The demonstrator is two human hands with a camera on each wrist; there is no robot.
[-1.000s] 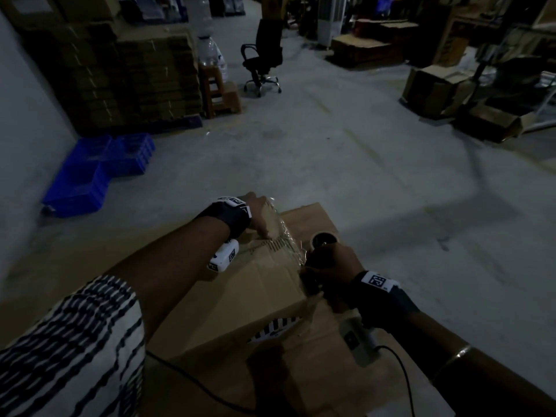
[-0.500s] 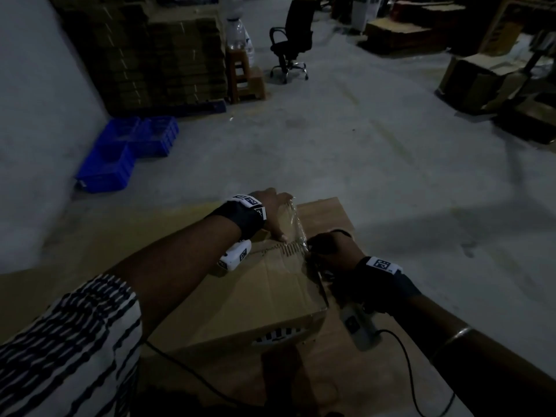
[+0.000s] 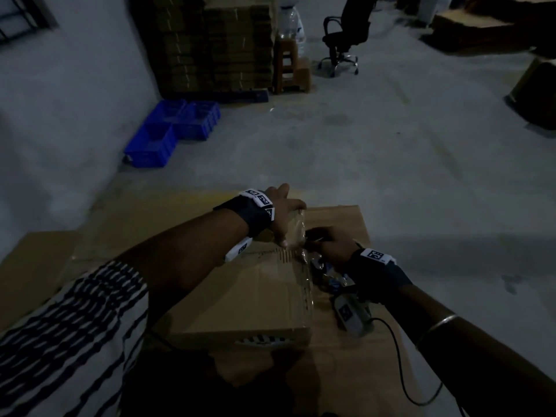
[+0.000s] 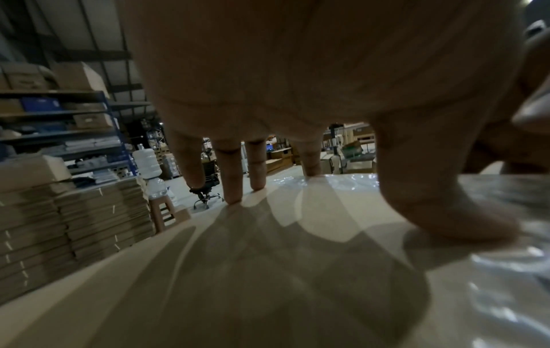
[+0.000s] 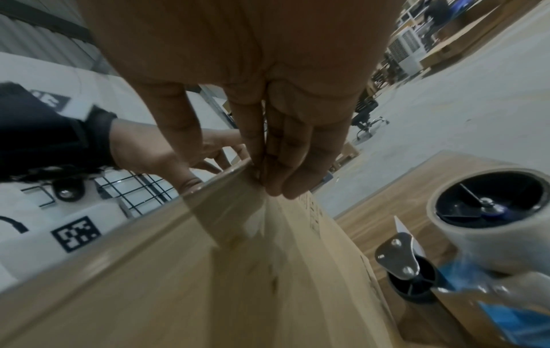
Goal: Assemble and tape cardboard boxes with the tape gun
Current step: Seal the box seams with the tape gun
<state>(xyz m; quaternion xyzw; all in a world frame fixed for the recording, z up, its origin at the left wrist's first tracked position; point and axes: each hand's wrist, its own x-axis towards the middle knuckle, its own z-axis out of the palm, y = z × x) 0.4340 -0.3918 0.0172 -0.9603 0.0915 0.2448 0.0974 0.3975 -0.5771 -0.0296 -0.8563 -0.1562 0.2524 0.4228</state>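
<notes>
A brown cardboard box (image 3: 246, 296) lies on a flat cardboard sheet (image 3: 346, 218). Clear tape (image 3: 296, 233) runs over its far right edge. My left hand (image 3: 285, 224) rests on the box top (image 4: 208, 294) with fingers spread and straight, the thumb (image 4: 446, 216) pressing the tape (image 4: 491, 270). My right hand (image 3: 323, 240) presses straight fingers (image 5: 276, 164) against the box's right side (image 5: 238, 282), near the top edge. The tape gun (image 3: 331, 276) lies on the sheet beside the box, under my right wrist; its roll (image 5: 488, 226) shows in the right wrist view. Neither hand holds it.
Blue crates (image 3: 171, 127) sit on the floor far left, by stacks of flat cardboard (image 3: 216, 46). A stool (image 3: 290, 64) with a water bottle and an office chair (image 3: 343, 34) stand further back. Bare concrete floor (image 3: 421, 176) stretches to the right. A cable (image 3: 400, 371) trails from my right wrist.
My right hand has let go of the tape gun, which now lies beside the box, and moved to the box's far right edge. The left hand stays on the box top.
</notes>
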